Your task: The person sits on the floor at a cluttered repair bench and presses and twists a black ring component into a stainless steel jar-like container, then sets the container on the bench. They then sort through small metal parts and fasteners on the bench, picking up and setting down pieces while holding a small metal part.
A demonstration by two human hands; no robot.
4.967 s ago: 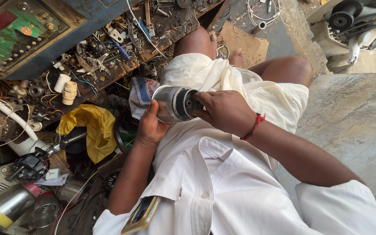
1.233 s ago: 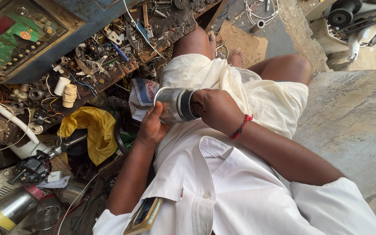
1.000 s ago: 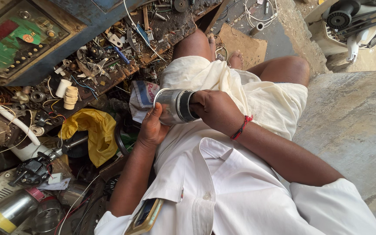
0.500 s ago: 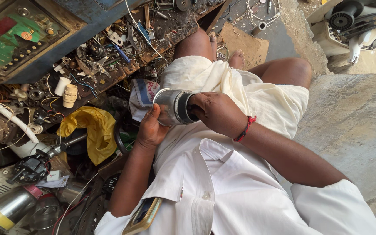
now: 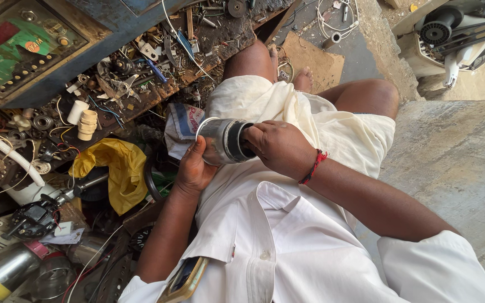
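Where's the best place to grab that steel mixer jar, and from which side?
Judging by its pose, take the steel mixer jar around its round metal wall, from the open-mouth end. It lies on its side over the lap; the left hand already cups that wall from below, a wide smooth curve that fits a palm. The right hand covers the dark base end, so that side is occupied.

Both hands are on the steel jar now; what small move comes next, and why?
Probably a short twist of the black base with the right hand, while the left hand steadies the steel jar. The right fingers wrap the base end, the left palm cups the jar's body, held over the lap.
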